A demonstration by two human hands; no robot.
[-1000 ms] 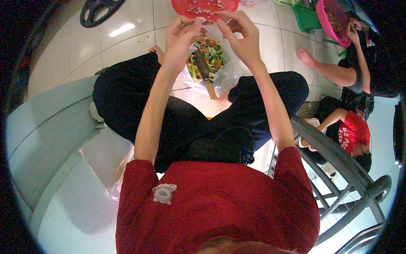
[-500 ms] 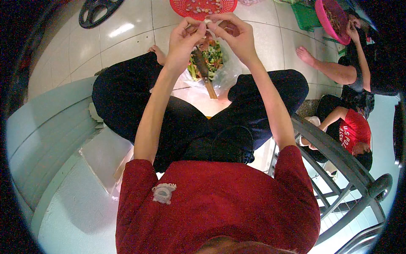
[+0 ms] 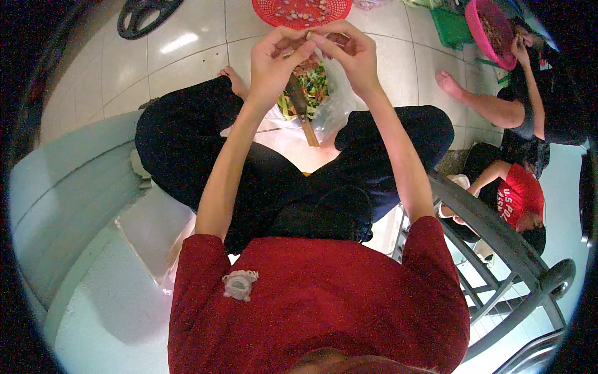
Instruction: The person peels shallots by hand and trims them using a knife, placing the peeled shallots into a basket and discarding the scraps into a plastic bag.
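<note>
My left hand (image 3: 271, 65) and my right hand (image 3: 352, 62) meet fingertip to fingertip just in front of a red basket. Pinched between them is a small pale clove (image 3: 309, 36), which looks like garlic; the fingers cover most of it. Beneath the hands, a clear plastic bag (image 3: 338, 93) lies spread on the floor, holding chopped green and orange vegetable scraps (image 3: 317, 81) and reddish skins. Across the scraps rests a knife (image 3: 299, 100), its wooden handle pointing toward me. Several small whitish pieces lie in the red basket (image 3: 339, 11), partly cut off by the frame's top.
A black ring-shaped stand (image 3: 131, 22) is on the tiles at upper left. At right sits a person beside a pink basin (image 3: 483, 28), near a green basket (image 3: 450, 28). Another person in a red shirt (image 3: 522, 190) is beyond the grey metal railing (image 3: 492, 215).
Both hands have dipped slightly toward me and stay together at the fingertips. The pale clove is now more covered by the fingers.
</note>
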